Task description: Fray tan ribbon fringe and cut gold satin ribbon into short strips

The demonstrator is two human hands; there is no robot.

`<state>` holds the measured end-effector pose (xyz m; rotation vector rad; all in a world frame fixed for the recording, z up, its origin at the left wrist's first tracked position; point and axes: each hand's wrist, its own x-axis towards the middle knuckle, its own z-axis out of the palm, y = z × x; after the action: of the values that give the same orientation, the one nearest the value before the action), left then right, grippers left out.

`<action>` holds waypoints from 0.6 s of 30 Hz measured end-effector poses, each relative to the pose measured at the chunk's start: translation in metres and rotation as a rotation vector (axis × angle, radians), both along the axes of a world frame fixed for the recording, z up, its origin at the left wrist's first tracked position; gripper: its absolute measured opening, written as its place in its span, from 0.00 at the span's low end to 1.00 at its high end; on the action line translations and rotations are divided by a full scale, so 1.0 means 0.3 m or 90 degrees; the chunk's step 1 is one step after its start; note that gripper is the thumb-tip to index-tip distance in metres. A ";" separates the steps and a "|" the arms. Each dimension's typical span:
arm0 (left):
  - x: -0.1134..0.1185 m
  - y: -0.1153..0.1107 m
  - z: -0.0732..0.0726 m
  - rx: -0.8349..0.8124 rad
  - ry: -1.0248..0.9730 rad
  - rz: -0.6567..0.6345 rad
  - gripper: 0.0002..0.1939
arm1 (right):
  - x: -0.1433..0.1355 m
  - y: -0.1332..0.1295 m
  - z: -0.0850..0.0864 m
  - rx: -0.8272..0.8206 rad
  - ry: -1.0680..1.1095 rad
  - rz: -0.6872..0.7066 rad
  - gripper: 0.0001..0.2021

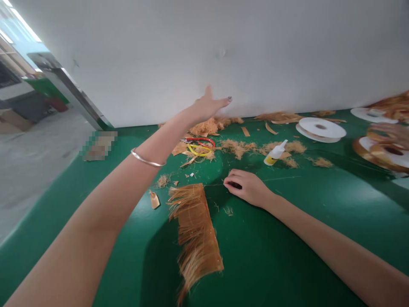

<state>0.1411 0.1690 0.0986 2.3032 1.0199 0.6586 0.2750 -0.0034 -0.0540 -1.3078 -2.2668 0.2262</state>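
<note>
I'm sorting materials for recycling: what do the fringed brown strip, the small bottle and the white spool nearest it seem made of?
Fringed strip: probably woven ribbon, slightly glossy; its edge frays into fine threads.
Small bottle: likely plastic, smooth; white body with tapered nozzle.
White spool: plastic or coated card, can't tell; its flange looks plain and smooth.

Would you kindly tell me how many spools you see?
3: one spool right of the bottle, a second spool farther right and back, and a third spool near the right edge. Others may be hidden.
</note>
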 end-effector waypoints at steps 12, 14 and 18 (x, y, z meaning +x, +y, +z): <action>-0.356 -0.280 -0.139 -0.108 0.165 -0.093 0.16 | 0.000 -0.010 0.003 0.027 -0.001 -0.016 0.07; -0.392 -0.292 -0.193 -0.139 0.204 -0.110 0.17 | 0.000 -0.010 0.005 0.033 0.005 -0.014 0.07; -0.419 -0.299 -0.265 -0.205 0.237 -0.139 0.23 | -0.003 -0.007 0.008 0.042 0.014 -0.011 0.07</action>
<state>0.0155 0.0795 0.0191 2.2427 0.9326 -0.0284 0.2742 -0.0056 -0.0517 -1.2834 -2.2253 0.1575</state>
